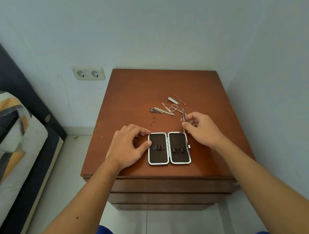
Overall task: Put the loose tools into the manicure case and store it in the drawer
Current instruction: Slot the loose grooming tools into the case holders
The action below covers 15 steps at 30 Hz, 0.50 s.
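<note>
So from the left: the left hand (129,146) is parked on the left edge of the open manicure case (168,148), fingers loosely curled with thumb and index tip touching the rim, basically pinning it to the nightstand top (145,86). The case lies flat, both halves open side by side, each with a row of elastic loops across the middle, all empty as far as I can see. Further back, the rest of the loose tools (166,107) sit in a little scatter well apart from the case: clippers, small scissors, a few thin sticks. On the right, the right hand (201,129) has thumb and forefinger pinching one slim metal tool (184,119), held roughly upright, its lower end just over the case's right edge. That's the thing that matters, I reckon: the tool's long axis runs along the case's length, so it should slide under the right half's loops, just left of those fingers. Drawers below look closed.
</note>
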Available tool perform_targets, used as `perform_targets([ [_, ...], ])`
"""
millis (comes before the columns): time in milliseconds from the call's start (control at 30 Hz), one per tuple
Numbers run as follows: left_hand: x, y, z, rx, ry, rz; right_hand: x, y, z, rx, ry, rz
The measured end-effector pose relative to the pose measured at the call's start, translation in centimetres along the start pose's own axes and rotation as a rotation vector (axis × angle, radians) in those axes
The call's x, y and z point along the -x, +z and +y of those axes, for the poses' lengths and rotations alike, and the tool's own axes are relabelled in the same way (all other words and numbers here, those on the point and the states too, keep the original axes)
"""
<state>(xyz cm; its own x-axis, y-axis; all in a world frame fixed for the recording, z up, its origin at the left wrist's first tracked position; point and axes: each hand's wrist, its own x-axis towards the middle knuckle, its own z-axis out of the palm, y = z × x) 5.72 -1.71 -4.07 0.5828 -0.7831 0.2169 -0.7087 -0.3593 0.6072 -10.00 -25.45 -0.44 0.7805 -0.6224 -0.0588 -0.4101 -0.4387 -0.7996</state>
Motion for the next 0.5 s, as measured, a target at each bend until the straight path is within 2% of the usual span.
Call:
perform_targets([
  [200,-0.1,0.0,0.1,-0.003,-0.003,-0.004,0.7,0.0,-1.2,-0.068,-0.029,0.005],
  [400,-0.1,0.0,0.1,-0.012,0.0,-0.003,1.3,-0.1,-1.2,-0.174,-0.077,-0.135],
  [500,-0.1,0.0,0.1,-0.017,-0.002,-0.007,1.5,0.2,-1.2,-0.187,-0.093,-0.15],
])
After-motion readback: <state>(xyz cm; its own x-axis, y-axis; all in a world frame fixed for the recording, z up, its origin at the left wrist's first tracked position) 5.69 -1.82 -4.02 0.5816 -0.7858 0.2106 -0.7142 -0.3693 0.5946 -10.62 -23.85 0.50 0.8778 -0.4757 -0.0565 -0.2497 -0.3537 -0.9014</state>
